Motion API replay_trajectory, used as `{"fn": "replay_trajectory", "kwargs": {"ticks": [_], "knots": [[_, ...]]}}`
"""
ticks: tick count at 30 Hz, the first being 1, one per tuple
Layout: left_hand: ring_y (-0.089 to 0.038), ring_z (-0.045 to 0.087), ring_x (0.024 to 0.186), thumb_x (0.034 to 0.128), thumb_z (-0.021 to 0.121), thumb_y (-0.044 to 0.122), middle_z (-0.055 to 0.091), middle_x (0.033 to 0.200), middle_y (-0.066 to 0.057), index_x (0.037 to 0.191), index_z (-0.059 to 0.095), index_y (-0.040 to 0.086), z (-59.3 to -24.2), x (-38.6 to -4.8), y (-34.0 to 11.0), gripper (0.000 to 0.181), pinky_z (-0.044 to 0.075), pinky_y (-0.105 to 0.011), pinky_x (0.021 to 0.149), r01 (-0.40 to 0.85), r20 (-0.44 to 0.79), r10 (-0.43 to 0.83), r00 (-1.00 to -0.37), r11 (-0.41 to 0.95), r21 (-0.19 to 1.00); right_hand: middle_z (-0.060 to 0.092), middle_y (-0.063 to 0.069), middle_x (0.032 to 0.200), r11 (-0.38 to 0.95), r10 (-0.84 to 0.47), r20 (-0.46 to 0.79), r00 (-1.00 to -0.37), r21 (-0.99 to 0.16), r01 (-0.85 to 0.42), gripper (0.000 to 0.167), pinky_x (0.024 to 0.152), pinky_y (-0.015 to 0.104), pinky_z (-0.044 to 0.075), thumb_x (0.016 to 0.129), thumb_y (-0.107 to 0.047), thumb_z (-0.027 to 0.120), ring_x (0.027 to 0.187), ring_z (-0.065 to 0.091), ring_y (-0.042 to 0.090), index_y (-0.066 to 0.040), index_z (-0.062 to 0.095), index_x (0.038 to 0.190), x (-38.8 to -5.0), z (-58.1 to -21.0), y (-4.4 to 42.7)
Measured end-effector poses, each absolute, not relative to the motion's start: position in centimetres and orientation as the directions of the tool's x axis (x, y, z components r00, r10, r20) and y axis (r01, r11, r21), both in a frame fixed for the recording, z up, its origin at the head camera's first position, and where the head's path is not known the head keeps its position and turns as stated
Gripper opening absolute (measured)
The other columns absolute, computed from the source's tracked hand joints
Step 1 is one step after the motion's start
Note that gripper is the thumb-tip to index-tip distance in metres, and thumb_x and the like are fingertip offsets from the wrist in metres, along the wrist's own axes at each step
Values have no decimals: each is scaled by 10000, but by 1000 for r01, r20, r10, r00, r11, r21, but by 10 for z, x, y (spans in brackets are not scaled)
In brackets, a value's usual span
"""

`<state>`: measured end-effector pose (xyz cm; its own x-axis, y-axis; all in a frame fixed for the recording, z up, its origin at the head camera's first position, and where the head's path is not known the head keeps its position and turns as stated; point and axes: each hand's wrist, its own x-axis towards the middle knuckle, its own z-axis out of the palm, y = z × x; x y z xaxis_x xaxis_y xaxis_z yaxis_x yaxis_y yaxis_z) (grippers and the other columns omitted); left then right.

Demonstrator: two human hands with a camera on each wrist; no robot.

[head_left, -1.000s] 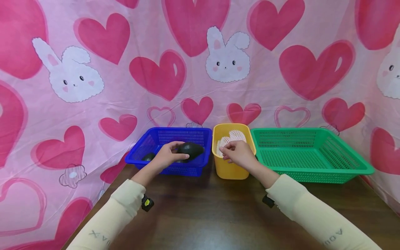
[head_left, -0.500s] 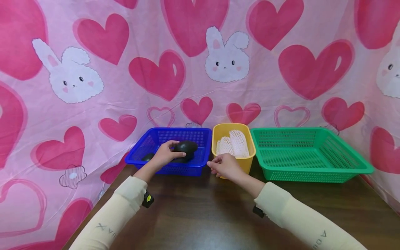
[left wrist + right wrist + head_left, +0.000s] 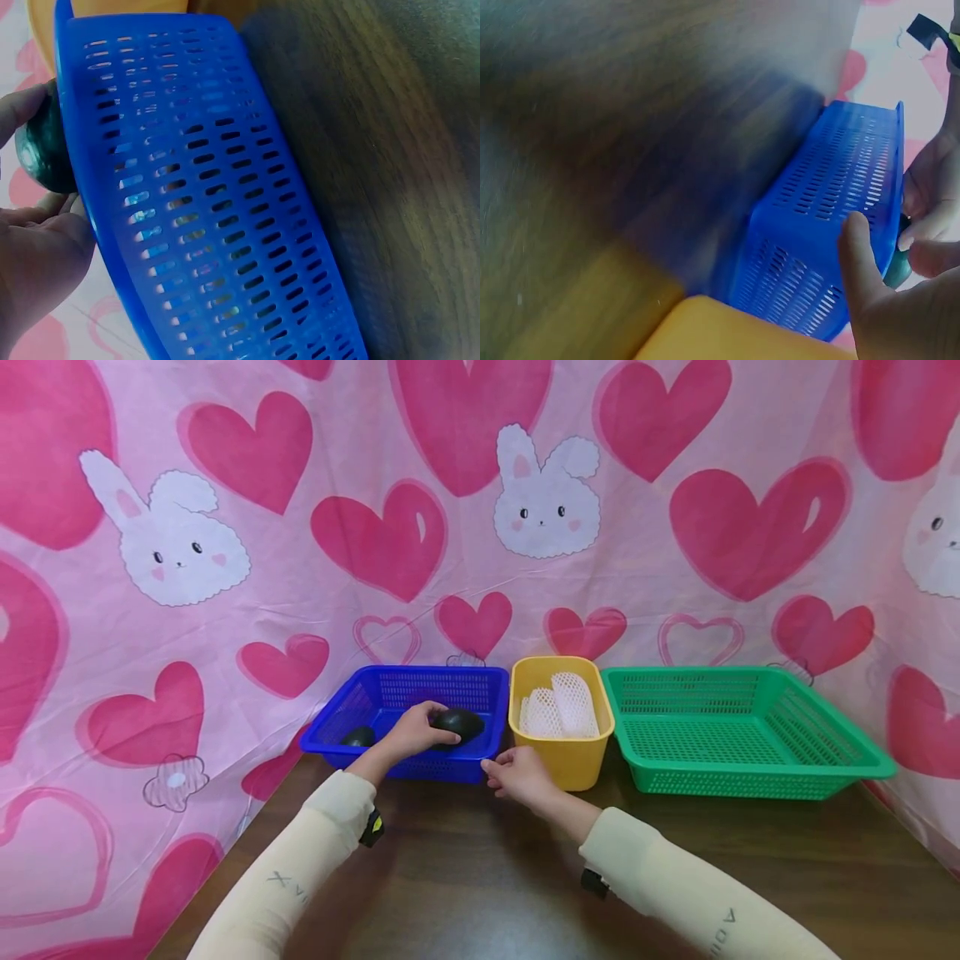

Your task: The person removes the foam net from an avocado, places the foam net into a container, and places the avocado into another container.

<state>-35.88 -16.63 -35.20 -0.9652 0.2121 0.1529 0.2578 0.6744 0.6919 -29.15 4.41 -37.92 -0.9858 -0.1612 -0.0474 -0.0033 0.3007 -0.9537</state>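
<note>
In the head view, my left hand [image 3: 408,735] grips a dark green avocado [image 3: 459,724] inside the blue basket [image 3: 415,763], thumb on its near side. A second avocado [image 3: 358,737] lies at the basket's left end. The left wrist view shows the held avocado [image 3: 46,146] between thumb and fingers, partly hidden by the basket wall. My right hand [image 3: 525,779] is by the basket's front right corner, fingers loosely bent and holding nothing. Its thumb and fingers stand apart in the right wrist view; whether they touch the rim, I cannot tell.
A yellow bin [image 3: 564,764] holding white foam net sleeves [image 3: 573,706] stands right of the blue basket. Further right is a green basket [image 3: 750,783]. All stand on a brown wooden table [image 3: 465,877], before a pink heart-patterned cloth [image 3: 645,585].
My right hand has moved from above the yellow bin left and down to the blue basket's front corner. The left hand keeps hold of the avocado, shifting it slightly within the basket.
</note>
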Motion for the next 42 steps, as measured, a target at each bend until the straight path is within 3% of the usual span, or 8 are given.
{"fn": "replay_trajectory", "kwargs": {"ticks": [8, 21, 28, 33, 38, 42], "knots": [[-290, 597, 1034, 750, 826, 263, 634, 1159, -162, 1248, 579, -19, -355, -363, -156, 624, 468, -440, 909, 255, 109, 243, -964, 718, 648, 684, 158, 840, 80, -112, -89, -990, -994, 81, 248, 723, 379, 565, 973, -109, 595, 829, 695, 312, 127, 605, 1051, -301, -386, 37], [-306, 597, 1049, 740, 828, 284, 643, 1166, -186, 1236, 603, -53, -359, -368, -148, 640, 463, -428, 918, 215, 82, 207, -975, 784, 582, 695, 173, 928, -45, -100, -176, -979, -982, 181, 258, 720, 309, 560, 973, -70, 583, 937, 688, 326, 121, 584, 1146, -310, -384, 36], [-291, 631, 951, 755, 816, 275, 675, 1069, -172, 1139, 649, -67, -361, -370, -141, 541, 494, -421, 876, 181, 56, 180, -982, 819, 544, 695, 171, 964, -43, -91, -205, -975, -977, 209, 280, 743, 303, 554, 973, -92, 591, 967, 682, 325, 101, 578, 1176, -310, -384, 37], [-232, 598, 753, 751, 823, 281, 680, 864, -98, 956, 698, -20, -360, -372, -135, 385, 501, -361, 738, 177, 47, 179, -983, 836, 519, 696, 175, 963, -54, -86, -204, -975, -976, 209, 291, 740, 298, 554, 969, -82, 595, 924, 697, 296, 109, 569, 1187, -310, -386, 37], [-185, 483, 593, 730, 845, 296, 546, 620, -12, 707, 659, 45, -361, -377, -133, 313, 401, -304, 583, 185, 47, 186, -981, 851, 492, 693, 187, 970, -64, -83, -194, -977, -978, 199, 302, 720, 285, 555, 966, -67, 595, 924, 697, 299, 124, 565, 1198, -310, -386, 36], [-173, 448, 546, 730, 850, 302, 451, 575, 8, 663, 608, 64, -365, -381, -130, 346, 366, -290, 534, 181, 29, 191, -981, 860, 477, 695, 181, 969, -54, -78, -201, -976, -977, 205, 310, 723, 282, 554, 966, -76, 596, 938, 693, 301, 117, 567, 1207, -311, -385, 35]]}}
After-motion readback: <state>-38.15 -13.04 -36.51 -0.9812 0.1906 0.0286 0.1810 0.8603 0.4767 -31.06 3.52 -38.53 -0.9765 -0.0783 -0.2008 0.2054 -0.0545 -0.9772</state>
